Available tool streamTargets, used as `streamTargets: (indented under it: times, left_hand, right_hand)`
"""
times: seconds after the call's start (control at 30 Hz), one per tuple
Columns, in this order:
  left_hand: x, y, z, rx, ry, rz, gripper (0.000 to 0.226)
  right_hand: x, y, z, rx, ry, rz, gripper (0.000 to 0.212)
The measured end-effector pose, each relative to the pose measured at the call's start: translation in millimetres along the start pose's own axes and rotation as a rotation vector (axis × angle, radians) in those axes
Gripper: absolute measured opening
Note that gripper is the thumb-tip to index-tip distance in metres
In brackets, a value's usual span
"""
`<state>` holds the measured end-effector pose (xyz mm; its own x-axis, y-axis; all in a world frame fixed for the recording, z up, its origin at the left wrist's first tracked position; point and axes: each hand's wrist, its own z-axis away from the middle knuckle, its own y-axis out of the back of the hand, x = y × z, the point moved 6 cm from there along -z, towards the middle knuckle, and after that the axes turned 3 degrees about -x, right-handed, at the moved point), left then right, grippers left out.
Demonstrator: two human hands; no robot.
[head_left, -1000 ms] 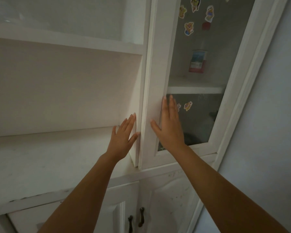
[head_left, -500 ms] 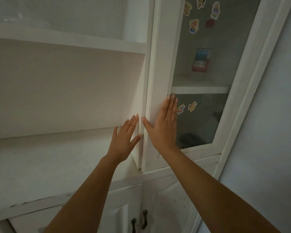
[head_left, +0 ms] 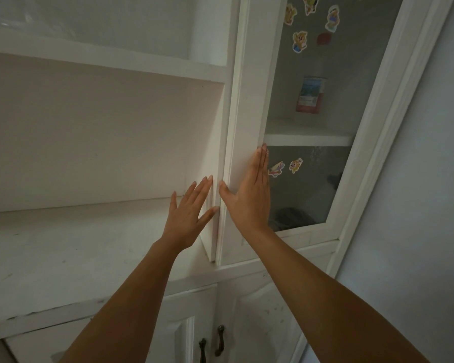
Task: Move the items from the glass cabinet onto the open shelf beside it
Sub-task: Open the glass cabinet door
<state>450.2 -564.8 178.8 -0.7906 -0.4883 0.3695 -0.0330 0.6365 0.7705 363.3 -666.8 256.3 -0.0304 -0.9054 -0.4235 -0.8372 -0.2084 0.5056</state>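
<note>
White painted wood lies under the right hand [head_left: 249,197], which rests flat on the left stile of the glass cabinet door [head_left: 243,106], fingers straight and together, thumb splayed toward the door's outer edge. It holds nothing. Just left of it, the left hand [head_left: 188,218] is spread wide and empty, its fingertips against the side panel that parts the cabinet from the open shelf [head_left: 76,247]; thumb tip and door edge nearly touch.

The door edge shows a narrow seam against that panel; whether the door is shut tight or slightly ajar cannot be told. The open shelf has a broad bare board stretching away to the left, with a second board [head_left: 102,57] above it.

Behind the glass, on the cabinet's upper inner shelf [head_left: 307,140], stands a can [head_left: 311,94] with a blue and red label. In the compartment below sits a dark object [head_left: 291,218], too dim to identify. Cartoon stickers [head_left: 299,41] dot the pane. Below, two lower cupboard doors carry dark handles [head_left: 220,339].
</note>
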Motion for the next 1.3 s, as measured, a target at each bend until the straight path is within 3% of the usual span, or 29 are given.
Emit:
streamTargets:
  times: [0.47, 0.73, 1.03, 1.3]
  left_hand:
    - [2.2, -1.5, 1.1, 0.032, 0.012, -0.014, 0.068]
    - [9.7, 0.1, 6.0, 0.067, 0.060, -0.008, 0.083]
    - [26.3, 2.7, 28.2, 0.095, 0.121, 0.092, 0.065]
    - [75.3, -10.1, 39.8, 0.208, 0.148, 0.044, 0.068]
  right_hand:
    - [0.8, 28.0, 20.8, -0.030, 0.025, -0.014, 0.100]
    - [5.0, 58.4, 37.0, -0.057, 0.001, -0.031, 0.103]
    - [6.7, 92.5, 55.9, -0.056, 0.069, -0.061, 0.101]
    - [17.8, 142.9, 82.0, -0.090, 0.134, 0.000, 0.095]
